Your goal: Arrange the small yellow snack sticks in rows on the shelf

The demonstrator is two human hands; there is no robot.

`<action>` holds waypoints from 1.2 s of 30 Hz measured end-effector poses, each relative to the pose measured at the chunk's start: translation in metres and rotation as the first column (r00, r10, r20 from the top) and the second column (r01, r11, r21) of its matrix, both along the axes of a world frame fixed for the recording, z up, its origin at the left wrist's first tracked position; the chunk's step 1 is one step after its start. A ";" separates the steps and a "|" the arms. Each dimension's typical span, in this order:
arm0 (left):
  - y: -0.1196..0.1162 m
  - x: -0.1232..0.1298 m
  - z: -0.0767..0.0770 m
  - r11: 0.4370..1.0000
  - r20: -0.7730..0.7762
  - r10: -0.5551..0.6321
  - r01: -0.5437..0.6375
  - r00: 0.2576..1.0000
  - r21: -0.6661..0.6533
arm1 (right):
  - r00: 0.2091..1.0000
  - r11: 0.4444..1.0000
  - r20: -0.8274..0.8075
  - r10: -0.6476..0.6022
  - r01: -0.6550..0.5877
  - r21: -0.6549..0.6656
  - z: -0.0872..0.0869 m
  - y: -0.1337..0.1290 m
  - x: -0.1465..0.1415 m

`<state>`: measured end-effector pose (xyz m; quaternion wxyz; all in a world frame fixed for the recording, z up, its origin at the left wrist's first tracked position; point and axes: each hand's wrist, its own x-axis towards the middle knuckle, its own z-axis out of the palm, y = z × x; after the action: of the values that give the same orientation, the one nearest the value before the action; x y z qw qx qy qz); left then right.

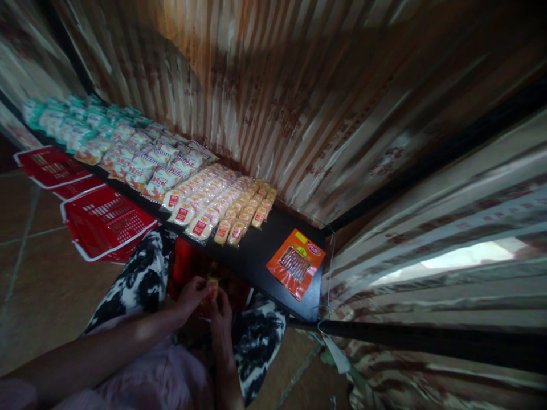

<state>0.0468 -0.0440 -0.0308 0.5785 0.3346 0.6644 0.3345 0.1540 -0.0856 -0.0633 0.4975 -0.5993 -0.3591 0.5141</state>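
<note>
Between my legs, below the front edge of a black shelf point(256, 256), both hands meet at a small snack packet point(212, 286) with a golden and red wrapper. My left hand point(194, 293) pinches it from the left, and my right hand point(221, 307) has its fingers on the lower right side. A red basket point(179, 267) sits under the hands, its contents too dark to make out. Rows of similar golden packets point(245, 213) stand on the shelf, beside rows of white round packets point(200, 225). An orange snack bag point(297, 263) lies flat at the shelf's right end.
White and blue snack bags point(160, 181) and green snack bags point(70, 125) fill the shelf's left part. Red baskets with white rims point(106, 219) stand on the tiled floor point(38, 267) at left. Striped plastic sheeting point(273, 85) hangs behind; a black pole point(405, 336) runs along the right.
</note>
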 end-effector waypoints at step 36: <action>0.008 0.007 0.036 0.810 -0.321 -0.125 0.284 0.939 0.514 | 0.998 0.987 0.020 -0.055 0.052 0.152 0.064 0.009 0.011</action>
<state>0.0535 -0.0358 0.0049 0.3930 0.6000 0.5721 0.3978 0.1645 -0.0761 0.0010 0.5509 -0.5753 -0.3870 0.4645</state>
